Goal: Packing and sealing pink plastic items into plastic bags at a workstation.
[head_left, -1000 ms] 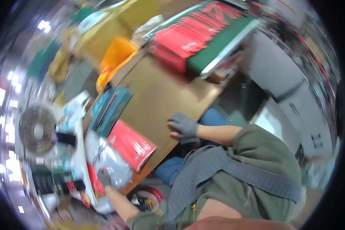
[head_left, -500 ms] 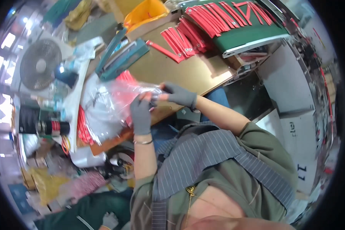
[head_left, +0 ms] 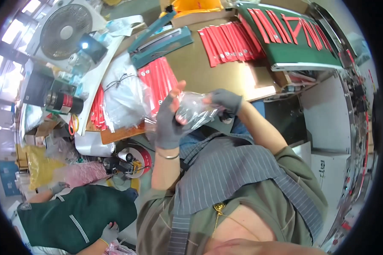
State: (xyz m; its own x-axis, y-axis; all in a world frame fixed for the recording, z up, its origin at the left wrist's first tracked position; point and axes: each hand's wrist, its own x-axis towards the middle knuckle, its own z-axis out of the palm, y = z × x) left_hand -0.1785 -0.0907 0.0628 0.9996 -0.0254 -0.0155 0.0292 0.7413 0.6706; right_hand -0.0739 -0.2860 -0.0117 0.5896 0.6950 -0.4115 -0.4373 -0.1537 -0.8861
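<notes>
A crumpled clear plastic bag (head_left: 195, 111) hangs between my hands at the table's near edge. My right hand (head_left: 226, 102), in a grey fingertip-less glove, pinches its right side. My left hand (head_left: 170, 123), gloved the same way, has its fingers stretched upward and apart, with the bag against its thumb side. Just beyond the left hand lies a row of flat red packets (head_left: 157, 76). Left of them rests a tied bundle of clear plastic bags (head_left: 125, 93). Whether anything is inside the held bag cannot be made out.
A teal hand-lever bag sealer (head_left: 161, 49) stands behind the packets. More red packets (head_left: 230, 42) lie farther right, others on a green board (head_left: 302, 57). At left are a fan (head_left: 66, 32), a dark flask (head_left: 64, 103) and orange-handled scissors (head_left: 73, 124). A co-worker in green (head_left: 81, 212) is at lower left.
The plastic bag has come from over the bundle toward my body and is bunched up; the red packets behind it show more. My left fingers have spread. The view has shifted, showing more of the co-worker.
</notes>
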